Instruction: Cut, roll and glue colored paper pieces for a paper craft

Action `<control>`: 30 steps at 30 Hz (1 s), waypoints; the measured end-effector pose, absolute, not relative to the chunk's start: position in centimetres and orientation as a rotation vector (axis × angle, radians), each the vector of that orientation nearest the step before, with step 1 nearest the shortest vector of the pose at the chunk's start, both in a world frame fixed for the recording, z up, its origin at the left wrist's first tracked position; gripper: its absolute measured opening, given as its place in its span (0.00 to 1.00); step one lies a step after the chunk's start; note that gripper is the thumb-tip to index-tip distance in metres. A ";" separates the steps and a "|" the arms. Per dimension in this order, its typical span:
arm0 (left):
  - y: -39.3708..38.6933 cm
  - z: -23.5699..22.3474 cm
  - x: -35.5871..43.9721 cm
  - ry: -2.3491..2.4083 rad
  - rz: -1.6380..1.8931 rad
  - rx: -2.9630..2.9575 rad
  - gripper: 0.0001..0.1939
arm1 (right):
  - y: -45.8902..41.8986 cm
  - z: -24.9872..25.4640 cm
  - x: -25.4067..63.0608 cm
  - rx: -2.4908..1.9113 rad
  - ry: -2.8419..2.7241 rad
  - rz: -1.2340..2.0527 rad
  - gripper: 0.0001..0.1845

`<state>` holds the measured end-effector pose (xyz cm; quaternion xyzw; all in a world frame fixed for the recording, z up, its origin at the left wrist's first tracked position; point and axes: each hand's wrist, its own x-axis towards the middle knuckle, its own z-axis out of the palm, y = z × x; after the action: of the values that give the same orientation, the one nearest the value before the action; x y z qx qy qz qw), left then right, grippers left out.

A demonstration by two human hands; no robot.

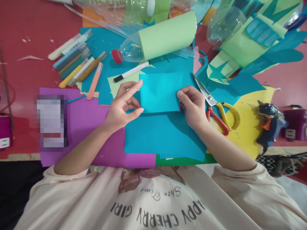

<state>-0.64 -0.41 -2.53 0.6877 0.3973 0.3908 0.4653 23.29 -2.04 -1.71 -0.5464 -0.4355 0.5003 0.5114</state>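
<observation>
Between your 2 hands is the small blue paper [160,92] — your right hand [193,107] pinches its right edge, your left hand [123,107] spreads finger and thumb at its left corners. Beyond, a red-capped bottle [131,48] lies inside a green paper sleeve [169,35].

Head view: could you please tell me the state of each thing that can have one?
Small blue sheet: uncut at its visible edges, between left hand and right hand
Green-wrapped bottle: on its side, red cap on
Black-and-white marker: lying, capped
Scissors: lying, unheld
Phone: lying, screen blurred out
Glue gun: unheld, power unclear
</observation>
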 end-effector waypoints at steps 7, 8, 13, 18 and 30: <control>-0.4 -2.7 -0.7 0.978 0.908 1.780 0.38 | -2.1 -1.5 23.2 -1.299 -0.973 1.228 0.24; -0.4 -2.7 -0.6 0.981 0.908 1.781 0.38 | -2.1 -1.6 23.3 -1.293 -0.963 1.238 0.24; -0.4 -2.6 -0.4 0.985 0.963 1.758 0.39 | -2.1 -1.9 23.3 -1.267 -1.014 1.274 0.24; -0.1 -2.3 -0.4 0.991 0.979 1.652 0.37 | -2.2 -1.9 23.3 -1.305 -1.086 1.269 0.26; -0.3 -1.6 -0.3 0.826 0.792 1.722 0.31 | -2.3 -1.9 23.6 -1.310 -1.088 1.176 0.28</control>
<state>-0.35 -0.32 -1.59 0.7155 0.3434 0.3293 0.5115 23.57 -2.25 -1.86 -0.5442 -0.4518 0.4887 0.5108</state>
